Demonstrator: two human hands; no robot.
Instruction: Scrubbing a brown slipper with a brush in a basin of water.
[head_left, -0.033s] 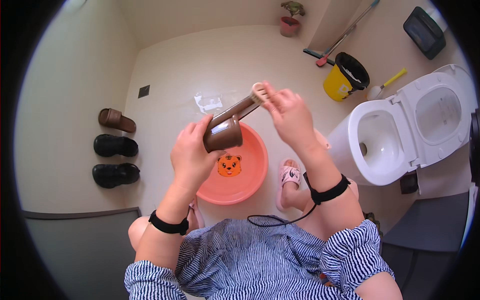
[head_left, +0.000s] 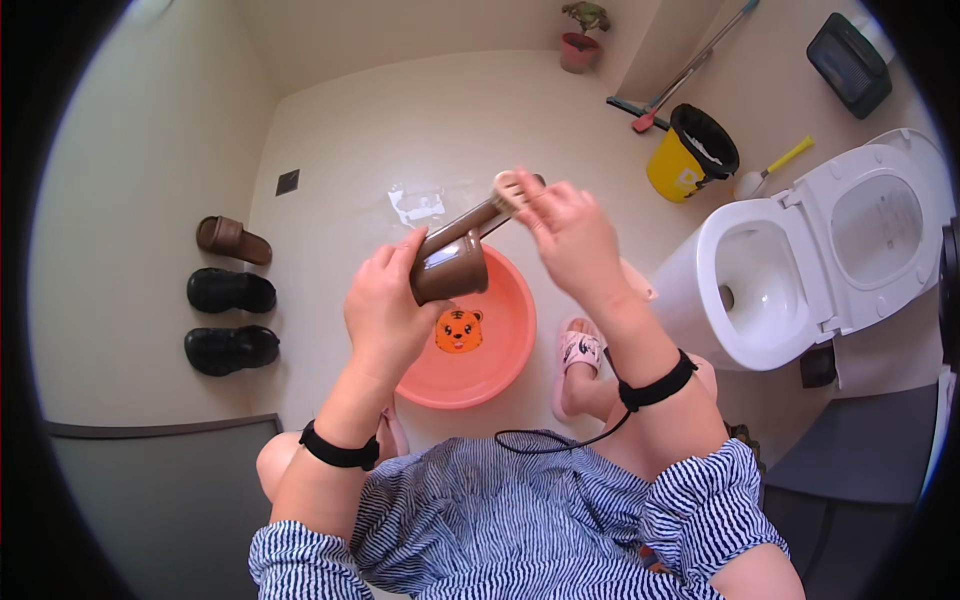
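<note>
A brown slide slipper (head_left: 452,270) is tilted above the pink basin (head_left: 520,345), its sole slanting up to the right. My left hand (head_left: 382,305) grips its lower end beside the wide strap. In my right hand (head_left: 578,240) is a pale pink scrub brush (head_left: 511,192), fingers wrapped round its head. The bristles press against the slipper's upper end. The brush's handle shows past my right wrist. A cartoon tiger face (head_left: 458,332) is on the basin's bottom, and the basin stands on the floor between my feet.
A matching brown slipper (head_left: 233,240) and a pair of black shoes (head_left: 232,291) line the left wall. Water (head_left: 415,204) lies on the floor beyond the basin. To the right are an open white toilet (head_left: 712,300), a yellow bin (head_left: 678,165) and a toilet brush (head_left: 750,185).
My right hand and the brush have shifted slightly left along the slipper's upper end. The slipper in my left hand has moved very slightly to the right.
</note>
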